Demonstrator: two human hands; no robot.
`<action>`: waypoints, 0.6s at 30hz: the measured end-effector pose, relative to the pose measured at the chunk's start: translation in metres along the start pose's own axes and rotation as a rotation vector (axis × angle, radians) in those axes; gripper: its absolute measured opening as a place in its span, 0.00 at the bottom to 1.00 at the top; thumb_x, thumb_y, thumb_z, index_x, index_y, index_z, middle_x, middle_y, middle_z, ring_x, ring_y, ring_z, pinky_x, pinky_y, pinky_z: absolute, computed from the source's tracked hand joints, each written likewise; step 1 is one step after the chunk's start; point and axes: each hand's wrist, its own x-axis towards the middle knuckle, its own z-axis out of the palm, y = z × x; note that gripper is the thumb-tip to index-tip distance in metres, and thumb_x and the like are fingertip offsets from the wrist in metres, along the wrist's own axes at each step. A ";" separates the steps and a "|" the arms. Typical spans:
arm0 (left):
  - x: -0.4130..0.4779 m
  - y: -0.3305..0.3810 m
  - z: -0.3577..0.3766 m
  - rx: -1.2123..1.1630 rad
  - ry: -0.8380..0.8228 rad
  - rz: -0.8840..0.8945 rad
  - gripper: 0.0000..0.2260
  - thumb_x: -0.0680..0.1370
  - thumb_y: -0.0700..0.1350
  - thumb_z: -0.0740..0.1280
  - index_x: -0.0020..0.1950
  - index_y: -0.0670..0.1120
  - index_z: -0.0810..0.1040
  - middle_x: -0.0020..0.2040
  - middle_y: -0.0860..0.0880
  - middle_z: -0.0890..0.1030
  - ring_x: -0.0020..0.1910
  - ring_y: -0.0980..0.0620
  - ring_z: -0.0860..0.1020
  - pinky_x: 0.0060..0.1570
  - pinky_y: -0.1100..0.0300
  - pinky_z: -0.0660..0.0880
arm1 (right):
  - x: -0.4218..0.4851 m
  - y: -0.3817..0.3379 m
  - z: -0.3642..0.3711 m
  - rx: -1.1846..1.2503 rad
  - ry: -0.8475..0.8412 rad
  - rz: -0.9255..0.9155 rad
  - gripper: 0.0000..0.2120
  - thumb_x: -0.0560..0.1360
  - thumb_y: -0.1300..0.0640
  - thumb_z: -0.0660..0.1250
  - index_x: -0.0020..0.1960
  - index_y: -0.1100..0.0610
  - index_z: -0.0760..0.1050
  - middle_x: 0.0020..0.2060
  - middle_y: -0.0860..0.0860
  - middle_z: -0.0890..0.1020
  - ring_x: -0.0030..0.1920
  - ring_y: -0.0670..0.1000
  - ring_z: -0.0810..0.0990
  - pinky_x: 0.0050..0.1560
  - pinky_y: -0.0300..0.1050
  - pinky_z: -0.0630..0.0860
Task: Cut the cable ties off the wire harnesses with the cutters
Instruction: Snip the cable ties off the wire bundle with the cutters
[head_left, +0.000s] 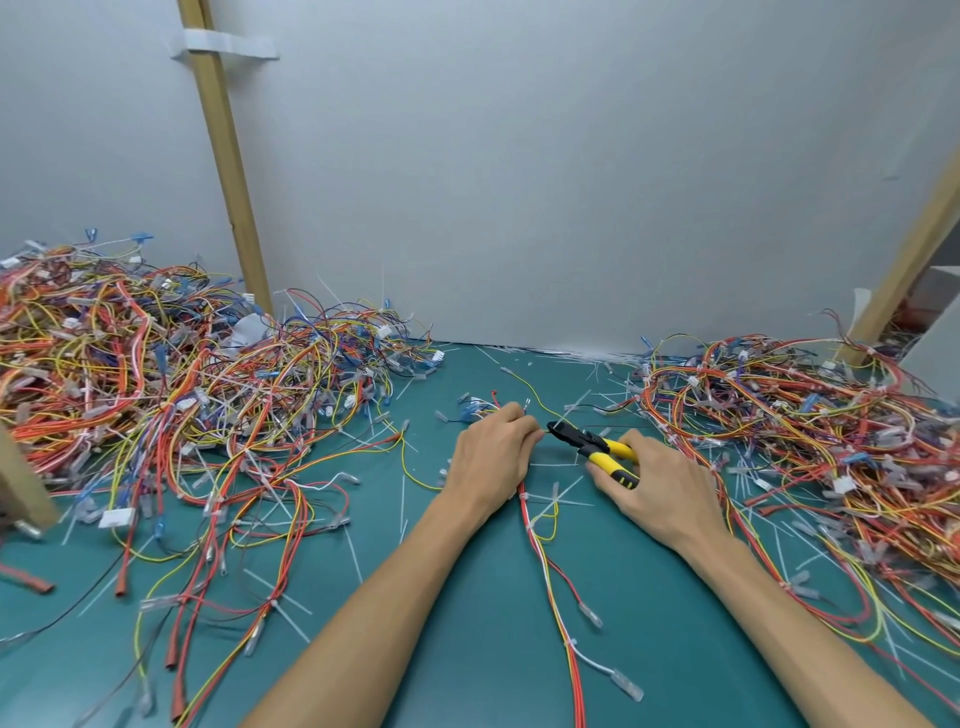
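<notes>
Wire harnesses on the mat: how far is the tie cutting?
Done: loose white cut cable ties litter the green mat. In hand: left hand pinches a red-and-white wire harness; right hand grips yellow-handled cutters at it. Left: the tangled left pile, ties visible.

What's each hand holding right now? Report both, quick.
Left hand: closed, pinching the wire harness.
Right hand: closed round the yellow-handled cutters.

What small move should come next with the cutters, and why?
Probably close the cutters on the tie, if the blades sit around it. The right hand holds them with their tip at the left hand's fingers, which pinch the harness. The tie itself is hidden.
</notes>
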 end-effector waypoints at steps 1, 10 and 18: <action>0.000 0.000 0.000 0.004 -0.003 0.000 0.13 0.82 0.51 0.59 0.51 0.45 0.80 0.46 0.48 0.75 0.45 0.44 0.76 0.40 0.49 0.73 | 0.000 0.000 0.000 0.000 -0.002 -0.004 0.20 0.73 0.31 0.60 0.45 0.48 0.69 0.35 0.44 0.76 0.37 0.52 0.77 0.31 0.43 0.66; -0.001 0.001 0.000 0.016 0.002 0.012 0.13 0.83 0.51 0.59 0.51 0.45 0.80 0.46 0.48 0.74 0.44 0.44 0.76 0.38 0.51 0.72 | -0.001 0.000 0.001 -0.022 0.038 0.000 0.21 0.72 0.29 0.58 0.44 0.47 0.69 0.34 0.44 0.76 0.35 0.51 0.76 0.32 0.44 0.72; -0.001 0.002 -0.002 0.018 0.001 0.011 0.13 0.83 0.51 0.59 0.51 0.45 0.80 0.45 0.48 0.74 0.44 0.44 0.76 0.38 0.50 0.73 | -0.001 0.002 0.003 -0.033 0.033 -0.014 0.22 0.72 0.29 0.57 0.43 0.48 0.69 0.33 0.44 0.76 0.35 0.51 0.77 0.31 0.43 0.70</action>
